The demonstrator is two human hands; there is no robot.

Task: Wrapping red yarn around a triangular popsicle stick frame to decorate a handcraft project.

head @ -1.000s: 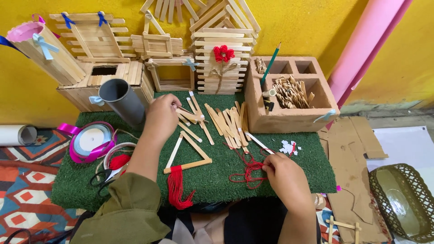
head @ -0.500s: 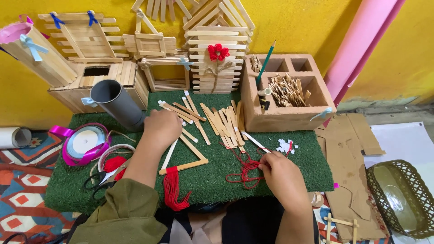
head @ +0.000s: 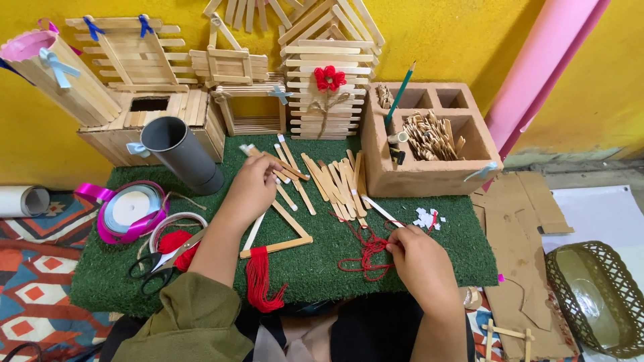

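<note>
My left hand [head: 251, 190] rests palm down on the green turf mat [head: 315, 261], covering the top corner of a triangle of craft sticks [head: 290, 228] that has a red tassel [head: 258, 281] hanging from its base. My right hand [head: 419, 258] pinches a tangle of red yarn [head: 365, 253] near the mat's front right. A heap of loose craft sticks [head: 335, 179] lies between the hands, further back. What the left fingers hold underneath is hidden.
Stick-built houses and a red-flower panel [head: 329, 87] line the yellow wall. A grey tube [head: 181, 151], ribbon spool [head: 131, 209], scissors [head: 164, 258], a compartment box [head: 429, 144] with a pencil, cardboard scraps [head: 520, 248] and a woven basket [head: 597, 295] surround the mat.
My left hand has drawn back from the loose sticks toward the triangle's top corner. My right hand stays on the red yarn with only slight shifts.
</note>
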